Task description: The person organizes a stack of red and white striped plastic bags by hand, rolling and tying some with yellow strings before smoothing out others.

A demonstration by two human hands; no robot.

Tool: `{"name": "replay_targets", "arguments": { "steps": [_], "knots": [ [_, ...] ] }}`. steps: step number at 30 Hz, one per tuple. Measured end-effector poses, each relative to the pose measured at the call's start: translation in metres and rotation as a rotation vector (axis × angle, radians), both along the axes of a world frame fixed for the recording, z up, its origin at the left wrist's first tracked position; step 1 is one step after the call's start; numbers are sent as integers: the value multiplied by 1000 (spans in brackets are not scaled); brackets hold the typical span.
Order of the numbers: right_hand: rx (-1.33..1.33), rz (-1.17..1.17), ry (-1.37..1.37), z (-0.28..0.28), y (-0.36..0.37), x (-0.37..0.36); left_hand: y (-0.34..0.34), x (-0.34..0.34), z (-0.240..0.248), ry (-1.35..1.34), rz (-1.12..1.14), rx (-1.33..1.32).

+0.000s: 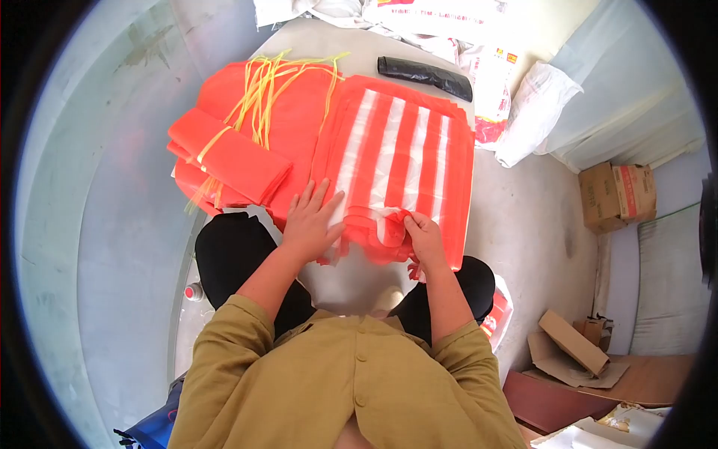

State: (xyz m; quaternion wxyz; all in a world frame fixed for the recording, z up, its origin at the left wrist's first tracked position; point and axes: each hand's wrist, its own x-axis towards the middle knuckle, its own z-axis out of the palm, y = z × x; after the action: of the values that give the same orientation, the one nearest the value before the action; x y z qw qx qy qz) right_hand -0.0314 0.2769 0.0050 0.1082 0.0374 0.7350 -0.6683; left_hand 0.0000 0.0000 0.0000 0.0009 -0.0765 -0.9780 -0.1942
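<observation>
Stack of striped plastic lies under the spread left hand. The right hand pinches its near edge.

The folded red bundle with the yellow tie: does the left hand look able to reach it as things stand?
Probably yes. The left hand lies open, gripping nothing that shows, and the folded red bundle is close by, ahead and to its left. Nothing visible blocks the way.

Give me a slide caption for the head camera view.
Left hand laid on a stack of striped plastic bags, right hand pinching its near edge.
</observation>
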Motion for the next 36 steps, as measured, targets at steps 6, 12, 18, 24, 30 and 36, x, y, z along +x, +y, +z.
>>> {"name": "replay_targets", "arguments": {
  "steps": [6,12,18,24,30,36],
  "knots": [
    [-74,28,-15,-21,11,-10,-19,-13,-8,-32,111,693],
    [-237,-82,-60,-4,-2,-7,-16,-16,19,-116,112,1370],
    [-298,-109,-129,0,1,-2,-4,-36,25,-248,174,1588],
    [-274,-72,-144,-21,11,-9,5,-58,22,-297,223,1732],
    [-304,-127,-123,-14,0,-4,3,-61,16,-276,378,1729],
    [-318,-85,-106,-15,6,-4,2,-36,18,-248,434,1113]
  ]
}}
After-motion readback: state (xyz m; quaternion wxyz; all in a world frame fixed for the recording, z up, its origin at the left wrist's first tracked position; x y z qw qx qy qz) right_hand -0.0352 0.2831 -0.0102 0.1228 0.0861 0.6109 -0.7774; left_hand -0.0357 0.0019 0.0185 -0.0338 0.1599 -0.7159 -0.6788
